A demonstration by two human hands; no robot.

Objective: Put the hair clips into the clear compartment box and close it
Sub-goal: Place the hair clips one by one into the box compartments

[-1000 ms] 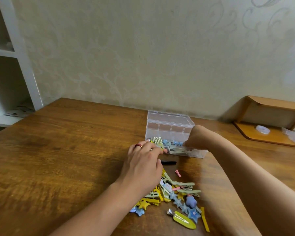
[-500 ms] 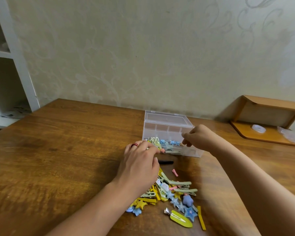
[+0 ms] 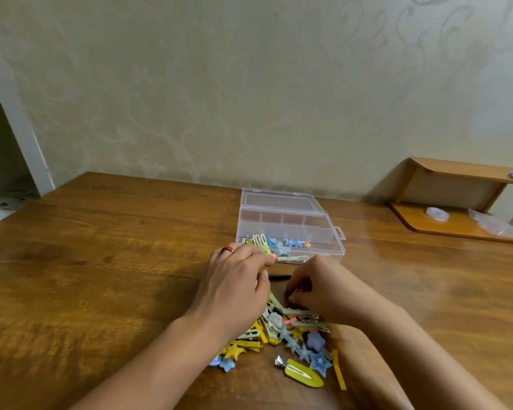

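The clear compartment box [image 3: 323,232] stands open on the wooden table, its lid lying flat behind it. Several blue, white and yellow hair clips [image 3: 282,243] fill its front left compartment. A loose pile of hair clips [image 3: 296,335] lies nearer to me. My left hand [image 3: 237,288], with a red ring, reaches to the box's front left corner and holds a yellow clip [image 3: 265,250] in its fingers. My right hand [image 3: 320,288] is curled down on the pile's far end, fingertips pinching a clip there that they mostly hide.
A black clip [image 3: 280,277] lies between the box and the pile. A small wooden shelf [image 3: 456,223] with a tape roll [image 3: 437,214] and a plastic bag stands at the right. A white shelving unit [image 3: 18,137] is at the left.
My right hand has come back from over the box's front compartment to the top of the pile. My left hand has stayed at the box's front left corner.
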